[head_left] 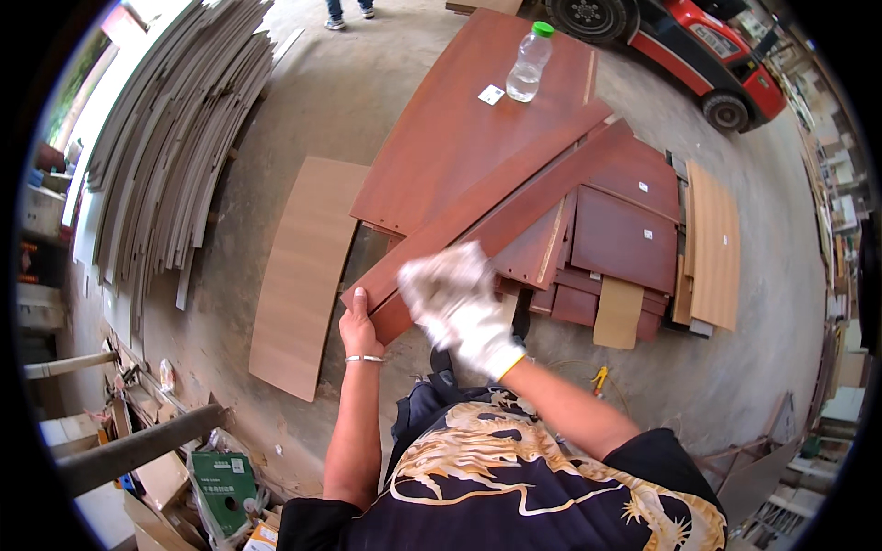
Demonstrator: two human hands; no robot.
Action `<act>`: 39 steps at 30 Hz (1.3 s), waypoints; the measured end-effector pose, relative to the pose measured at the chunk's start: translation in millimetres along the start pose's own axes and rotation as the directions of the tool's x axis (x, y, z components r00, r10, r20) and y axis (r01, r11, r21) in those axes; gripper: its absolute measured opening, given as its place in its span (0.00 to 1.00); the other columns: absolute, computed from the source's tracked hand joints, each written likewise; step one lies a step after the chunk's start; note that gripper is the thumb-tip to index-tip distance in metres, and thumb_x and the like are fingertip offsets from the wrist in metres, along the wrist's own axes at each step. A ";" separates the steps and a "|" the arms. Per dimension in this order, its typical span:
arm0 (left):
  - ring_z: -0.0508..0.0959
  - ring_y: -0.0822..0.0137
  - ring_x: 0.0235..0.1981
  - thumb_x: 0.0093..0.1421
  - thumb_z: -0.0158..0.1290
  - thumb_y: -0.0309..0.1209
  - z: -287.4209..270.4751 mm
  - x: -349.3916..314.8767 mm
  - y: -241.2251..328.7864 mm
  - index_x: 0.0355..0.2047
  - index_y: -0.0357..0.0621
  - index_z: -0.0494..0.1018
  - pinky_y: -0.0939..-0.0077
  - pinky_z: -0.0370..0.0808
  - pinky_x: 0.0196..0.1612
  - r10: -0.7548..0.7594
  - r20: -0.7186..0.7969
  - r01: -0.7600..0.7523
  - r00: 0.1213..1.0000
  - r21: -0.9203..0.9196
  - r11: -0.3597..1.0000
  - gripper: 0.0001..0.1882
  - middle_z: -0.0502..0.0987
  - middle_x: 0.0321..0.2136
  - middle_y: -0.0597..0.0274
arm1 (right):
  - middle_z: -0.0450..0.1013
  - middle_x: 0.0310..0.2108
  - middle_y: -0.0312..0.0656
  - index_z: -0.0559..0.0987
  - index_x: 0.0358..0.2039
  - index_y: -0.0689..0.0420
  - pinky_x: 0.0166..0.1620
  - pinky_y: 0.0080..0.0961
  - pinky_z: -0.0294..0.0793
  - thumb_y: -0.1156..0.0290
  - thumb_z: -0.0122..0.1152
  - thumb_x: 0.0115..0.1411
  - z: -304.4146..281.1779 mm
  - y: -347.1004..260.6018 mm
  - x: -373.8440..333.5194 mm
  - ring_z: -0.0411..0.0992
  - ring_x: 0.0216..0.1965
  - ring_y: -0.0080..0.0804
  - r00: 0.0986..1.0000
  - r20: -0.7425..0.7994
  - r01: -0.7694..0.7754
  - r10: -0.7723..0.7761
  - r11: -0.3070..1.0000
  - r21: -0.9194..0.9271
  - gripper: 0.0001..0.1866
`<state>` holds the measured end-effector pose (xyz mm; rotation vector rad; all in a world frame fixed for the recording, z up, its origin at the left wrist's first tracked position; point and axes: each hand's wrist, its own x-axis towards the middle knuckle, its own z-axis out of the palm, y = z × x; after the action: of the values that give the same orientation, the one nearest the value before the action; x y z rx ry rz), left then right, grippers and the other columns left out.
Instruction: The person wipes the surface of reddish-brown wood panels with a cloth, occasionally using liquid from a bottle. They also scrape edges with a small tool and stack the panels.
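My left hand (359,331) is bare, with a bracelet at the wrist. It grips the near end of a long reddish-brown plank (478,209), its thumb on top. A white glove with a yellow cuff covers my right hand (469,331). That hand is closed on a bunched whitish rag (447,275), blurred by motion, over the near part of the planks. A second plank (560,182) of the same colour runs alongside the first, partly hidden by the rag. Both planks lie slanting across a large reddish-brown panel (450,110).
A water bottle with a green cap (528,66) stands on the large panel. Stacked brown panels (625,234) and light wood boards (715,243) lie to the right. A tan board (303,266) and a tall pile of strips (175,138) are left. A red forklift (707,55) stands far right.
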<state>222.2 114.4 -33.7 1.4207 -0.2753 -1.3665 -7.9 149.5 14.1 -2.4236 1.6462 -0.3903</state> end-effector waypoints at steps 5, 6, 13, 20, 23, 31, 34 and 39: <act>0.84 0.58 0.43 0.71 0.59 0.46 17.7 0.0 0.6 0.54 0.28 0.73 0.57 0.84 0.46 -0.083 0.011 0.082 0.996 0.079 0.993 0.28 0.81 0.48 0.51 | 0.66 0.70 0.42 0.63 0.73 0.53 0.79 0.42 0.44 0.61 0.45 0.73 36.2 15.9 0.4 0.62 0.73 0.39 0.960 -0.132 -0.204 0.248 0.938 0.281 0.29; 0.84 0.58 0.44 0.70 0.60 0.47 18.9 2.4 -3.2 0.54 0.28 0.73 0.57 0.84 0.47 -0.094 0.082 0.092 0.992 0.031 0.995 0.29 0.81 0.48 0.51 | 0.69 0.67 0.41 0.65 0.70 0.52 0.79 0.40 0.46 0.61 0.45 0.73 55.6 -10.9 -1.0 0.64 0.71 0.37 0.957 -0.227 -0.155 0.183 0.978 0.137 0.27; 0.83 0.59 0.45 0.69 0.61 0.49 -1.8 -11.3 -0.4 0.55 0.28 0.73 0.60 0.83 0.49 -0.021 0.003 0.021 1.000 0.081 0.996 0.32 0.81 0.48 0.51 | 0.75 0.62 0.43 0.73 0.66 0.53 0.79 0.45 0.45 0.62 0.44 0.74 -18.6 76.3 19.2 0.63 0.72 0.38 0.981 -0.007 -0.191 0.194 0.956 -0.221 0.24; 0.82 0.59 0.47 0.71 0.57 0.50 2.8 -14.8 -15.1 0.60 0.31 0.72 0.62 0.82 0.51 0.031 0.050 -0.038 0.998 0.158 0.987 0.33 0.80 0.52 0.52 | 0.73 0.65 0.48 0.73 0.66 0.55 0.72 0.45 0.61 0.52 0.40 0.77 4.3 105.4 61.0 0.69 0.67 0.42 0.955 -0.125 -0.297 0.269 0.862 -0.410 0.27; 0.82 0.58 0.50 0.73 0.55 0.48 -5.6 -10.6 -18.1 0.61 0.32 0.71 0.60 0.83 0.52 -0.002 0.092 -0.009 0.996 0.120 0.993 0.30 0.80 0.54 0.51 | 0.73 0.65 0.48 0.72 0.66 0.56 0.71 0.44 0.63 0.53 0.42 0.77 11.6 -27.1 44.0 0.70 0.66 0.42 0.996 -0.070 0.052 -0.051 0.999 0.011 0.27; 0.81 0.59 0.50 0.72 0.57 0.49 -1.5 -8.3 -25.6 0.61 0.31 0.71 0.61 0.80 0.55 0.076 0.115 -0.089 0.990 0.110 0.990 0.33 0.79 0.53 0.54 | 0.73 0.65 0.48 0.71 0.67 0.58 0.67 0.43 0.68 0.56 0.47 0.76 -47.3 138.6 77.0 0.72 0.63 0.43 0.943 -0.110 -0.325 0.314 0.941 -0.096 0.26; 0.78 0.53 0.53 0.68 0.62 0.43 -11.3 9.2 -21.8 0.61 0.30 0.69 0.57 0.77 0.58 -0.037 0.055 0.026 0.998 0.191 0.981 0.32 0.77 0.54 0.50 | 0.73 0.64 0.48 0.71 0.67 0.59 0.66 0.42 0.70 0.58 0.49 0.76 -104.5 187.9 75.1 0.73 0.62 0.44 0.786 -0.099 -0.538 0.610 0.754 0.377 0.26; 0.67 0.38 0.64 0.56 0.66 0.28 36.8 -16.2 15.5 0.64 0.31 0.64 0.46 0.64 0.68 0.701 0.508 -0.754 0.501 0.653 0.066 0.38 0.68 0.63 0.38 | 0.72 0.65 0.47 0.68 0.68 0.62 0.68 0.43 0.69 0.60 0.51 0.76 -98.2 155.5 -43.4 0.71 0.64 0.44 0.595 -0.009 0.377 0.803 -0.269 0.886 0.26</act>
<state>194.7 101.9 -3.0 1.5593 -1.6892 -0.2820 -191.3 132.1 56.1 -0.3179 0.9285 -1.8982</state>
